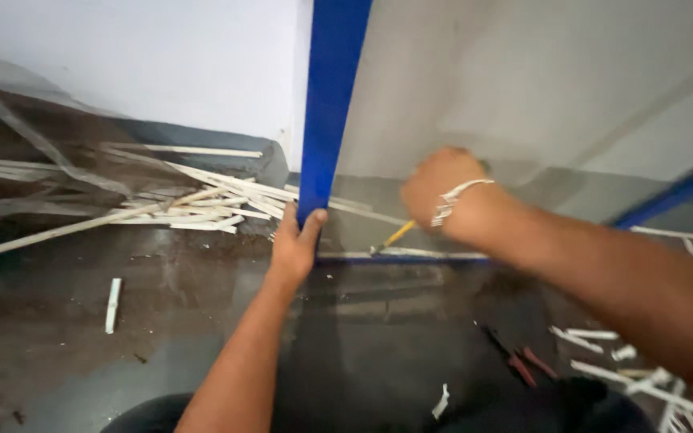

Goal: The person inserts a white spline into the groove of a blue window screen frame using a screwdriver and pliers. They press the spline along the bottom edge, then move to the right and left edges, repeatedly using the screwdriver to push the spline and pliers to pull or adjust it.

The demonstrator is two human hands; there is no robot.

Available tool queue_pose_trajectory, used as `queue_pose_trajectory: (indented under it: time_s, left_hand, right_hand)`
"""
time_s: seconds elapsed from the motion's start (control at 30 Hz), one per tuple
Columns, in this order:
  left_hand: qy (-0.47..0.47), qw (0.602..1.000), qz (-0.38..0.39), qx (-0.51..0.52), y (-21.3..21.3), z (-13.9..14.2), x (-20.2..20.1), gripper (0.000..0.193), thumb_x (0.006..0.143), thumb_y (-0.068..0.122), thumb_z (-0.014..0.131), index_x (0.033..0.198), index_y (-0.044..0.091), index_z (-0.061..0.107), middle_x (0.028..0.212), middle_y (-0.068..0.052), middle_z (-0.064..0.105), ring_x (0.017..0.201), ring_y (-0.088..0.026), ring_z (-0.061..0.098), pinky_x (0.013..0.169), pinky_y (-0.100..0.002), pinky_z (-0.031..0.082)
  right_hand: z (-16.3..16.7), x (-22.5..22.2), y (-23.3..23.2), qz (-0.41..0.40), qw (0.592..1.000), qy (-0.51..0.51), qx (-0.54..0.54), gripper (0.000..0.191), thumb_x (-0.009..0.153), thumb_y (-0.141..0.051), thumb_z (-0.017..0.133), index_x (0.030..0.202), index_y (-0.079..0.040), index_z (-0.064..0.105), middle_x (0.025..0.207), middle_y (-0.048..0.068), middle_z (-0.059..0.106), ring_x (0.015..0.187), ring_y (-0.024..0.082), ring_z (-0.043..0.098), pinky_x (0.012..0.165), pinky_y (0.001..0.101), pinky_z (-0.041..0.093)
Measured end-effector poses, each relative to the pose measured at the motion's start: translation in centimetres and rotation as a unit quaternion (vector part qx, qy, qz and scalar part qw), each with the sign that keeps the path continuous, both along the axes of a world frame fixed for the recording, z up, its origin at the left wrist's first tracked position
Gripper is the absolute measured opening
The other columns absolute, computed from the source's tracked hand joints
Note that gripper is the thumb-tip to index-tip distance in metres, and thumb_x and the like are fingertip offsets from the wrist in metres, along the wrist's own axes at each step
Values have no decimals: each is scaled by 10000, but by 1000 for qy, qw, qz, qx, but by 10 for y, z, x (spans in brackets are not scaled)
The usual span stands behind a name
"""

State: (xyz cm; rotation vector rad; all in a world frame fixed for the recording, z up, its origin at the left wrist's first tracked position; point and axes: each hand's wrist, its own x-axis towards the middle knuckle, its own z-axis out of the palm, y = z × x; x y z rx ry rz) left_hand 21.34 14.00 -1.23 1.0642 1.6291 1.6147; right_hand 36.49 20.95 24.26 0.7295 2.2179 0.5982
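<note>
A blue frame post [329, 104] stands upright with a large pale panel [539, 88] set behind it. My left hand [297, 244] grips the bottom end of the post, thumb on its right side. My right hand [435, 191] is fisted around a yellow-handled tool [391, 238], a screwdriver by its look, whose tip points down left at the panel's lower blue edge [399, 259]. A white bracelet sits on my right wrist.
A heap of pale wooden strips [202, 200] lies on the dark floor at the left. One short strip [112, 305] lies alone. Red-handled pliers [523, 362] and more white offcuts [643, 381] lie at the lower right. A white wall is behind.
</note>
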Motion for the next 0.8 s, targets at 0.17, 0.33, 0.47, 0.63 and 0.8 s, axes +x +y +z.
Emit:
queue_pose_trajectory:
  time_s: [0.17, 0.33, 0.47, 0.63, 0.8]
  left_hand:
    - [-14, 999, 26, -21, -8, 21, 0, 439, 949, 452, 657, 1103, 43, 622, 928, -127, 707, 879, -241, 659, 833, -393, 514]
    - [-3, 999, 38, -39, -17, 35, 2, 433, 943, 456, 649, 1077, 45, 633, 914, -128, 727, 868, -270, 679, 817, -411, 513]
    - [35, 995, 94, -26, -28, 30, -9, 453, 974, 445, 630, 1178, 41, 626, 941, -167, 692, 878, -306, 663, 814, -433, 506]
    - [62, 982, 176, -12, -46, 30, -24, 509, 1022, 460, 619, 1243, 2, 592, 1064, -190, 683, 995, -339, 655, 909, -455, 489]
    - [181, 923, 298, -164, -69, 50, 2, 744, 901, 417, 807, 1373, -56, 479, 1312, -324, 507, 1144, -483, 524, 956, -546, 426]
  right_hand:
    - [-41, 127, 20, -240, 970, 13, -30, 396, 975, -536, 551, 1149, -230, 732, 1021, 104, 742, 1012, 302, 722, 883, 473, 578]
    - [-116, 232, -33, -385, 899, 185, -95, 533, 930, -637, 459, 1265, -291, 687, 1071, 128, 753, 1025, 348, 725, 913, 493, 557]
    - [-142, 271, -70, -399, 875, 272, -40, 527, 890, -662, 516, 1140, -277, 775, 953, 114, 781, 936, 361, 744, 847, 476, 593]
    - [-170, 259, -98, -419, 811, 401, -81, 499, 903, -617, 542, 1091, -223, 782, 789, 153, 787, 804, 325, 759, 770, 452, 588]
    - [-186, 208, -125, -311, 532, 729, -300, 329, 1020, -308, 612, 1002, 3, 718, 858, 109, 677, 793, 226, 659, 759, 360, 532]
